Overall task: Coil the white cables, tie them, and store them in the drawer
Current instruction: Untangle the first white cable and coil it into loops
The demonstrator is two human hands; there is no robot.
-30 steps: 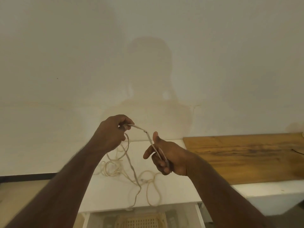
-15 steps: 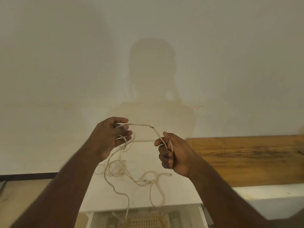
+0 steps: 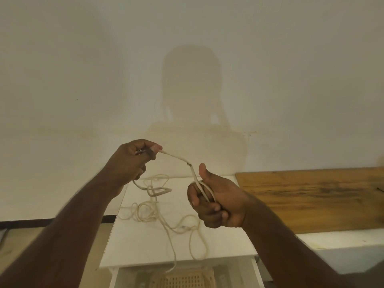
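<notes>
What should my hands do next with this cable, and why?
Probably bring the left hand toward the right hand and lay another loop into its grip. The white cable spans both hands, the right holds only a loop or two, and most still lies loose on the white table.

Two bare forearms, no sleeves in view. Left hand [image 3: 133,161] and right hand [image 3: 216,201] bare, no gloves, no rings or watch seen. Fingernails short, visible on right hand.
</notes>
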